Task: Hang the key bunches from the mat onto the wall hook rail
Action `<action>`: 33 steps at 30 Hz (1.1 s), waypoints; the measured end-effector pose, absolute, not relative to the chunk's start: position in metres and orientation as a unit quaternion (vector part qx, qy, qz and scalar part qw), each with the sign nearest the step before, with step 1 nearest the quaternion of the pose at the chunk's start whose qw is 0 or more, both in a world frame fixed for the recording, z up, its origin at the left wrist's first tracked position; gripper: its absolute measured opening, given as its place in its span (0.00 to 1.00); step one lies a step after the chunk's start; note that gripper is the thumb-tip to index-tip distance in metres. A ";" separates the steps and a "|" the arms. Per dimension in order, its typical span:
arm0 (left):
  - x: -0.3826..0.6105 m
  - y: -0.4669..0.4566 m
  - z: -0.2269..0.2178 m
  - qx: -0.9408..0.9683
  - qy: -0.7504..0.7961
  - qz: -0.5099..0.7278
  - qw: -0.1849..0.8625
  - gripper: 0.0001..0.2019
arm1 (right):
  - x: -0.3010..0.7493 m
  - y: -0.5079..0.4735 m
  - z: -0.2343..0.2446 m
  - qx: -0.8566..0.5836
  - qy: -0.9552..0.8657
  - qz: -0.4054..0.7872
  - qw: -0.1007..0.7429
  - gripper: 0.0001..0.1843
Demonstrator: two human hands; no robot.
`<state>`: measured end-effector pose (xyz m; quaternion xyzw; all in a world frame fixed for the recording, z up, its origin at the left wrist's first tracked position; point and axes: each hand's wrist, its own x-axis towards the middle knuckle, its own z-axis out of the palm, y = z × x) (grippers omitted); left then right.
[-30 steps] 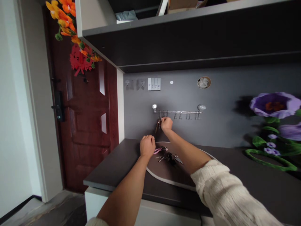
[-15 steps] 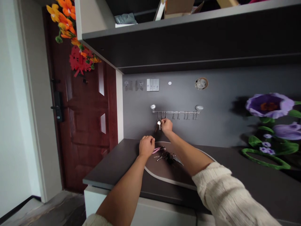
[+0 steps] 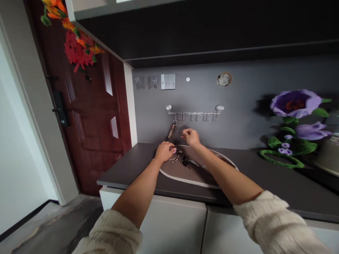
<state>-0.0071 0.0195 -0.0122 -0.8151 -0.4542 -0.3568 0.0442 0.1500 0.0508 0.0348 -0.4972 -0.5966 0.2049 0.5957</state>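
A ring of keys point(image 3: 176, 127) with a brown tag point(image 3: 171, 131) marked with letters hangs from the left end of a clear hook rail point(image 3: 196, 113) on the grey wall. Just right of these keys and apart from them is my right hand point(image 3: 191, 137), its fingers loosely bent and holding nothing visible. My left hand point(image 3: 164, 151) is over the left edge of a brown mat point(image 3: 180, 173), thumb and fingers apart beside a pink strap point(image 3: 174, 151); whether they touch it I cannot tell. More keys point(image 3: 176, 159) and a black fob point(image 3: 185, 161) lie on the mat.
Purple fabric flowers point(image 3: 296, 102) stand on the dark counter point(image 3: 127, 165) at the right. A dark shelf point(image 3: 190, 38) overhangs the counter. Left of it is a red-brown door point(image 3: 87, 141), with orange flowers point(image 3: 57, 14) hanging nearby. Several bare hooks line the rail.
My right hand has let go of the keys, which now hang from the rail, and has drawn slightly away. My left hand's fingers have spread near the pink strap. The view has tilted down.
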 end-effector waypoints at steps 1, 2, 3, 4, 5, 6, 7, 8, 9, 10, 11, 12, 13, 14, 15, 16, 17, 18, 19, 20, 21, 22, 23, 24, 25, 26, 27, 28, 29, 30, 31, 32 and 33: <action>-0.007 0.020 -0.013 -0.821 -0.451 -0.347 0.040 0.12 | 0.152 0.045 0.031 -0.491 -0.601 0.221 0.591 0.05; -0.007 0.020 -0.013 -0.827 -0.449 -0.336 0.036 0.13 | 0.155 0.040 0.028 -0.484 -0.606 0.235 0.586 0.04; -0.007 0.021 -0.014 -0.833 -0.447 -0.325 0.032 0.13 | 0.157 0.035 0.023 -0.478 -0.610 0.245 0.582 0.04; -0.008 0.021 -0.015 -0.839 -0.445 -0.313 0.029 0.14 | 0.160 0.032 0.018 -0.475 -0.615 0.250 0.578 0.04; -0.008 0.022 -0.016 -0.844 -0.443 -0.301 0.027 0.14 | 0.163 0.030 0.013 -0.476 -0.618 0.250 0.574 0.04; -0.009 0.022 -0.017 -0.849 -0.441 -0.289 0.025 0.14 | 0.166 0.028 0.008 -0.480 -0.622 0.244 0.569 0.04; -0.009 0.023 -0.017 -0.853 -0.440 -0.279 0.023 0.15 | 0.168 0.027 0.003 -0.486 -0.627 0.232 0.563 0.05; -0.010 0.023 -0.018 -0.856 -0.439 -0.271 0.020 0.15 | 0.171 0.026 -0.002 -0.492 -0.635 0.217 0.554 0.05; -0.011 0.024 -0.018 -0.858 -0.439 -0.265 0.015 0.15 | 0.173 0.025 -0.005 -0.497 -0.646 0.199 0.544 0.05; -0.012 0.025 -0.019 -0.859 -0.439 -0.262 0.006 0.15 | 0.175 0.024 -0.007 -0.501 -0.659 0.180 0.531 0.06; -0.013 0.026 -0.019 -0.860 -0.438 -0.261 -0.005 0.15 | 0.176 0.022 -0.008 -0.505 -0.673 0.160 0.516 0.06; -0.014 0.027 -0.019 -0.861 -0.435 -0.261 -0.020 0.15 | 0.177 0.020 -0.008 -0.510 -0.687 0.139 0.499 0.06; -0.015 0.027 -0.019 -0.862 -0.431 -0.263 -0.035 0.15 | 0.177 0.017 -0.007 -0.517 -0.699 0.119 0.480 0.07; -0.015 0.028 -0.019 -0.863 -0.426 -0.266 -0.049 0.15 | 0.177 0.014 -0.005 -0.525 -0.709 0.100 0.461 0.07; -0.016 0.028 -0.019 -0.863 -0.422 -0.270 -0.062 0.14 | 0.176 0.011 -0.003 -0.532 -0.717 0.080 0.443 0.07; -0.016 0.028 -0.019 -0.863 -0.418 -0.273 -0.071 0.13 | 0.176 0.009 -0.001 -0.538 -0.725 0.062 0.426 0.07; -0.015 0.028 -0.018 -0.862 -0.417 -0.277 -0.077 0.13 | 0.175 0.006 0.000 -0.542 -0.732 0.046 0.411 0.08; -0.015 0.028 -0.018 -0.861 -0.417 -0.281 -0.081 0.13 | 0.175 0.004 0.001 -0.545 -0.737 0.032 0.398 0.08; -0.015 0.028 -0.018 -0.858 -0.419 -0.285 -0.082 0.13 | 0.174 0.003 0.002 -0.547 -0.741 0.023 0.387 0.08; -0.014 0.027 -0.017 -0.856 -0.423 -0.288 -0.081 0.13 | 0.174 0.002 0.002 -0.549 -0.745 0.017 0.379 0.09; -0.013 0.027 -0.017 -0.853 -0.427 -0.290 -0.079 0.14 | 0.174 0.002 0.001 -0.551 -0.747 0.015 0.371 0.09; -0.012 0.026 -0.016 -0.850 -0.432 -0.293 -0.074 0.14 | 0.173 0.002 0.000 -0.553 -0.749 0.013 0.365 0.09; -0.012 0.026 -0.016 -0.847 -0.435 -0.296 -0.069 0.14 | 0.173 0.002 0.000 -0.554 -0.750 0.013 0.360 0.09; -0.011 0.025 -0.015 -0.846 -0.437 -0.299 -0.063 0.14 | 0.172 0.002 -0.001 -0.556 -0.751 0.013 0.356 0.09; -0.011 0.024 -0.015 -0.844 -0.437 -0.305 -0.057 0.14 | 0.172 0.002 -0.001 -0.557 -0.753 0.013 0.352 0.09; -0.010 0.024 -0.014 -0.842 -0.437 -0.312 -0.052 0.14 | 0.171 0.002 -0.002 -0.558 -0.754 0.014 0.347 0.09; -0.010 0.024 -0.014 -0.839 -0.437 -0.321 -0.048 0.14 | 0.170 0.002 -0.002 -0.559 -0.755 0.013 0.343 0.09; -0.010 0.023 -0.013 -0.835 -0.438 -0.329 -0.046 0.14 | 0.169 0.002 -0.001 -0.560 -0.756 0.012 0.339 0.09; -0.010 0.024 -0.013 -0.832 -0.439 -0.337 -0.047 0.14 | 0.168 0.001 -0.001 -0.560 -0.758 0.012 0.334 0.09; -0.010 0.024 -0.012 -0.829 -0.440 -0.343 -0.051 0.14 | 0.168 0.001 -0.001 -0.560 -0.759 0.013 0.331 0.09; -0.009 0.024 -0.012 -0.826 -0.440 -0.348 -0.057 0.14 | 0.167 0.000 -0.001 -0.561 -0.760 0.015 0.329 0.09; -0.009 0.024 -0.011 -0.823 -0.441 -0.352 -0.066 0.14 | 0.166 0.000 -0.001 -0.560 -0.759 0.016 0.330 0.09; -0.008 0.024 -0.010 -0.820 -0.441 -0.356 -0.077 0.14 | 0.166 0.000 -0.002 -0.559 -0.759 0.019 0.333 0.09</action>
